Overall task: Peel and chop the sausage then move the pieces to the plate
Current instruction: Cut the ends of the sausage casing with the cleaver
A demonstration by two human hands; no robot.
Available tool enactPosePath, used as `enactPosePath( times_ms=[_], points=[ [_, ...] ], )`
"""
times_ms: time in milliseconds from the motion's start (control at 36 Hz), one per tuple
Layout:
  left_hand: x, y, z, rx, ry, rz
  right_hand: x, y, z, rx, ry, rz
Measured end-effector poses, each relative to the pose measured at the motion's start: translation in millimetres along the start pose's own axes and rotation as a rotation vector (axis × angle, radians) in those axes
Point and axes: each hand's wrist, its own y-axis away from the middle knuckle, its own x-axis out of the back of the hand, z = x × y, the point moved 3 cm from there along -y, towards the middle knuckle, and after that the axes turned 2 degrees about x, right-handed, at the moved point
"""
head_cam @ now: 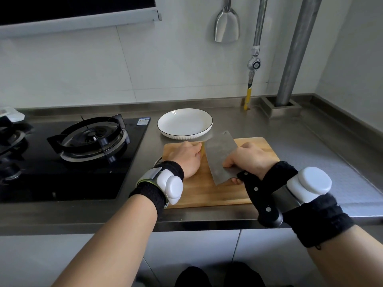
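A wooden cutting board lies on the steel counter. My left hand lies over the board's far left part with fingers curled; a pale yellowish sliver of the sausage shows at its fingertips, the rest hidden. My right hand grips the cleaver where blade meets black handle; the wide blade stands on the board right beside the left fingers. A white plate with a dark rim sits empty just behind the board.
A black gas hob with burners fills the counter to the left. A metal pipe in a square base stands at the back right. A steel scoop hangs on the tiled wall. The counter's front edge runs just below the board.
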Motion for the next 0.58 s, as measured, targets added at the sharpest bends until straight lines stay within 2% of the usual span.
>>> enactPosePath(
  times_ms=[278, 417, 583],
  points=[
    [-3.0, -2.7, -2.6, -0.007, -0.011, 0.003, 6.6, 2.5, -9.7, 0.005, 0.119, -0.021],
    [0.5, -0.2, -1.2, -0.022, 0.014, 0.019, 4.8, 2.1, -18.6, 0.045, 0.214, 0.027],
    [-2.3, -3.2, -0.7, -0.033, -0.029, 0.015, 12.7, 2.8, -17.2, 0.037, 0.236, -0.027]
  ],
)
